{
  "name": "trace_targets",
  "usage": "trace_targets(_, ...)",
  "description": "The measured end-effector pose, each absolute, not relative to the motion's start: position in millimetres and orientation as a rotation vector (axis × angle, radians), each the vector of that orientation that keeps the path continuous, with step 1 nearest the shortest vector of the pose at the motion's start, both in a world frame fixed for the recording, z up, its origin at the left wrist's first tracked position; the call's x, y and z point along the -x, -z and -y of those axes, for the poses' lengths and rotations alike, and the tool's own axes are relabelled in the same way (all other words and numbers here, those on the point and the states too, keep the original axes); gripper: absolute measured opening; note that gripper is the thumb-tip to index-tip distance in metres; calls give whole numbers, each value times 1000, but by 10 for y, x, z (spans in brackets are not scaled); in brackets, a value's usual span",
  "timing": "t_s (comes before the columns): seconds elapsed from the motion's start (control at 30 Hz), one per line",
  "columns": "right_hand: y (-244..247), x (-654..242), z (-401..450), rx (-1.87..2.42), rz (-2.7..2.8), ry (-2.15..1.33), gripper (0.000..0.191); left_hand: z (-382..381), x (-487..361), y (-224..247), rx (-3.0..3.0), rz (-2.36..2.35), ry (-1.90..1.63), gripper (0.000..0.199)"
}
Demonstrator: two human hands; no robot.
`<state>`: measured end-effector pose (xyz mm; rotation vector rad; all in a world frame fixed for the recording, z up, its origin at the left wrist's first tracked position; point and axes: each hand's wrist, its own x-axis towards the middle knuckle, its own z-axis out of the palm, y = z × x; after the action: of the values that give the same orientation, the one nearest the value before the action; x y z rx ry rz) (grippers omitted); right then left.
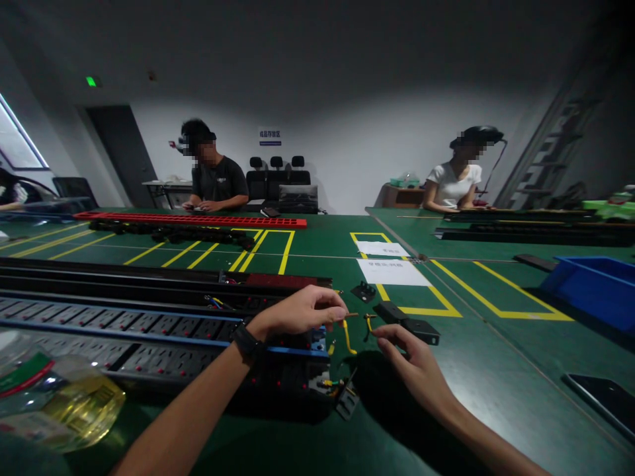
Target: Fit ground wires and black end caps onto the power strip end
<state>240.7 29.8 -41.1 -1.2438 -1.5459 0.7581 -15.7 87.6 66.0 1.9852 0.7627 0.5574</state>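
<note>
My left hand (317,309), with a dark band on its wrist, is closed in a pinch above the right end of a black power strip (198,328). From its fingertips a thin brownish piece (352,315) points right, and a yellow wire (349,340) hangs just below. My right hand (409,357) is closed, thumb and finger pinching a short yellow wire (370,326) with a small metal end. Near the strips' ends lie a black end bracket (347,401), another small black plate (364,291) and black end caps (407,322).
A bottle of yellow liquid (74,403) lies at the front left. White paper sheets (394,272), a blue bin (592,284) and a phone (602,400) are on the green table (496,370). Two people work across it, by a long red strip (198,219) and black strips (536,233).
</note>
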Motion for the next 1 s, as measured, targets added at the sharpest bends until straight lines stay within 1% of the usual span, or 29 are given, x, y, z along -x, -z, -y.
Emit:
trace_targets(0.17, 429, -2425, -323, 1275, 1580, -796, 36, -853, 147, -673, -1911, -775, -553, 31)
trace_targets(0.37, 479, -2427, -345, 1265, 1607, -809, 31, -918, 207, -673, -1884, -715, -588, 23)
trace_targets(0.83, 527, -2442, -357, 1254, 1657, -813, 28, -1010, 287, -567, -2013, -704, -414, 18)
trace_targets(1.0, 495, -2435, -349, 1254, 1657, -819, 27, -1035, 307, -539, -2113, -791, -358, 14)
